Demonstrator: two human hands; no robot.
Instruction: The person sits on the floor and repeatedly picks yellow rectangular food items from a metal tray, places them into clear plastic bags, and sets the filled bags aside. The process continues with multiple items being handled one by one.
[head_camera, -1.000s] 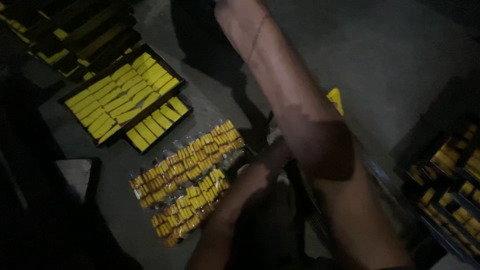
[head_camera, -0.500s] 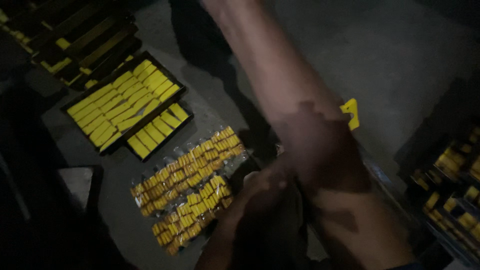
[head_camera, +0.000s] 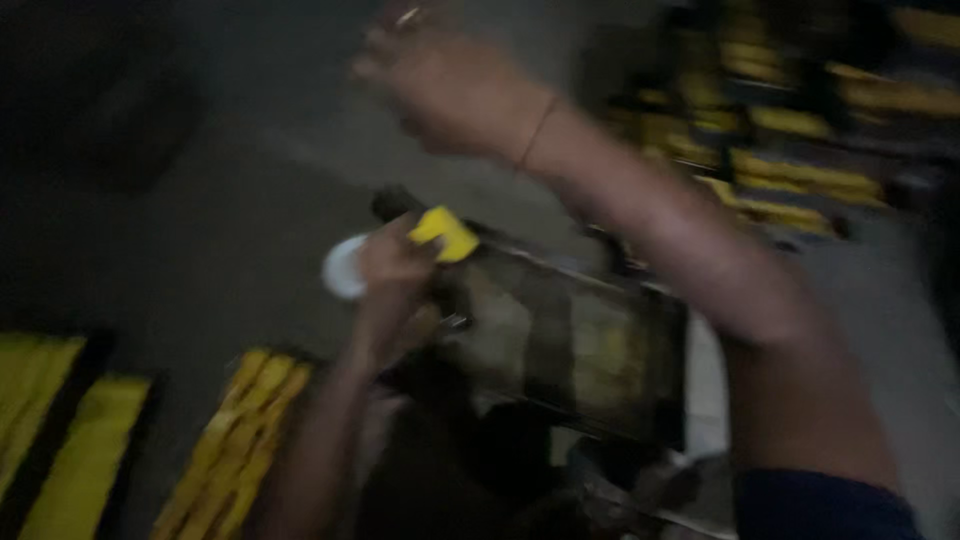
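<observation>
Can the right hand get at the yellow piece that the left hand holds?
Probably yes: the right hand hangs raised above the yellow piece in the left hand, and nothing lies between them.

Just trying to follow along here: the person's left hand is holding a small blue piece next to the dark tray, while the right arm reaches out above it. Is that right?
Not quite: the small piece in the left hand is yellow, not blue, as the head view shows. The rest stands: it sits beside the dark tray, and the right hand reaches out above.
</observation>
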